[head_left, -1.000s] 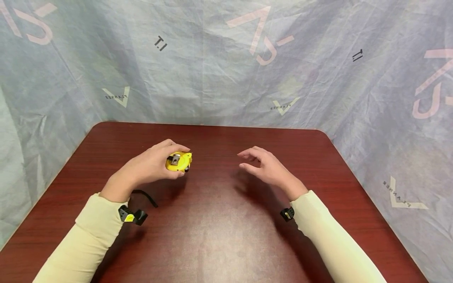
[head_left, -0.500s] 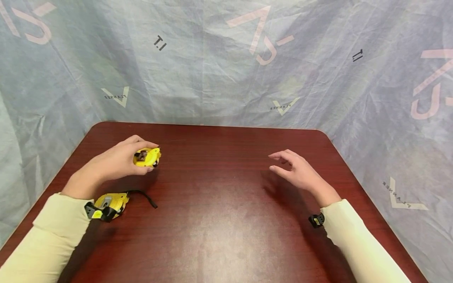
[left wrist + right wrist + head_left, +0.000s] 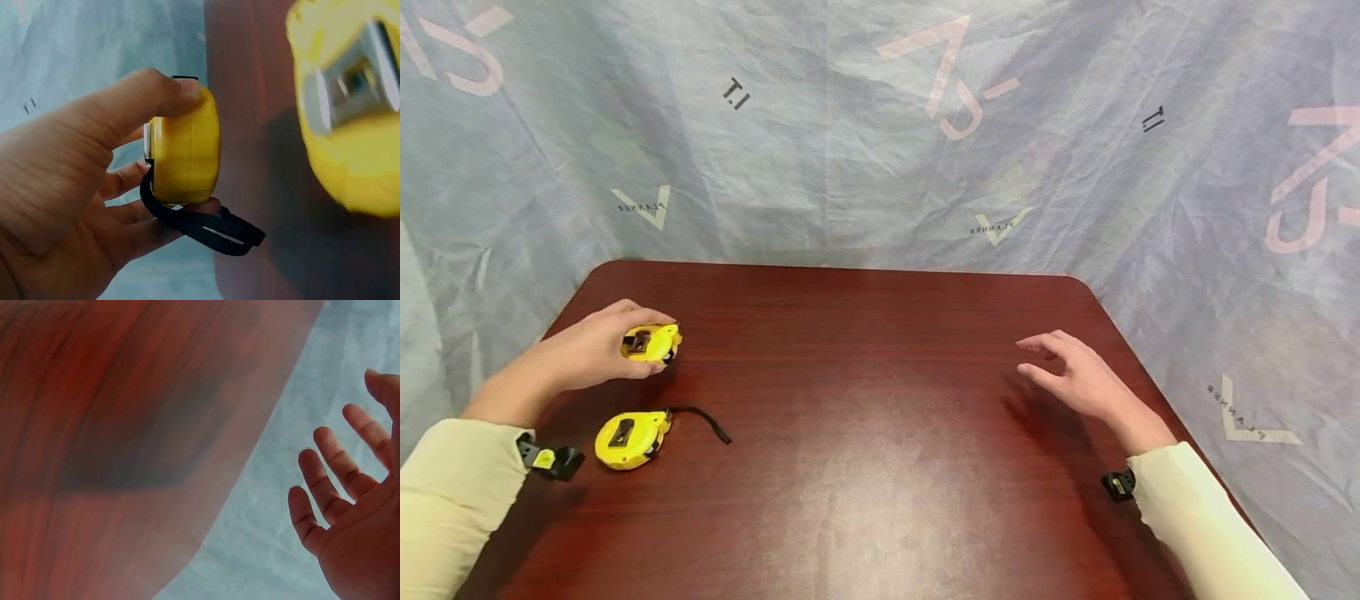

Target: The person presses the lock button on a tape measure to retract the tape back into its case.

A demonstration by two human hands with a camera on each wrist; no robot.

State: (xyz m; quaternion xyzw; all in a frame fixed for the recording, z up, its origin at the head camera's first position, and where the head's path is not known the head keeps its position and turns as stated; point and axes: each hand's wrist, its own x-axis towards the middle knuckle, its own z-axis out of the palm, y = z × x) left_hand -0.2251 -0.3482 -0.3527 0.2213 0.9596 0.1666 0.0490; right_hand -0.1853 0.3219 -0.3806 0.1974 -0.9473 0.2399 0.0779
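On the left of the head view my left hand (image 3: 595,346) grips a yellow tape measure (image 3: 655,342) between thumb and fingers, above the table. In the left wrist view that tape measure (image 3: 187,153) shows its yellow edge, and a black strap loop (image 3: 212,231) hangs under it. A second yellow tape measure (image 3: 628,442) lies on the table nearer to me, its black strap (image 3: 703,417) stretched to the right. Over the table's right side hovers my right hand (image 3: 1075,375), holding nothing, its fingers loosely bent.
The dark red wooden table (image 3: 865,400) has rounded far corners. A grey printed cloth (image 3: 827,150) hangs behind it and along both sides. Each wrist wears a small black camera mount, such as the left wrist mount (image 3: 553,460).
My left hand has moved left with its tape measure, uncovering the second one on the table. The right hand has moved right and slightly nearer to me, still holding nothing.
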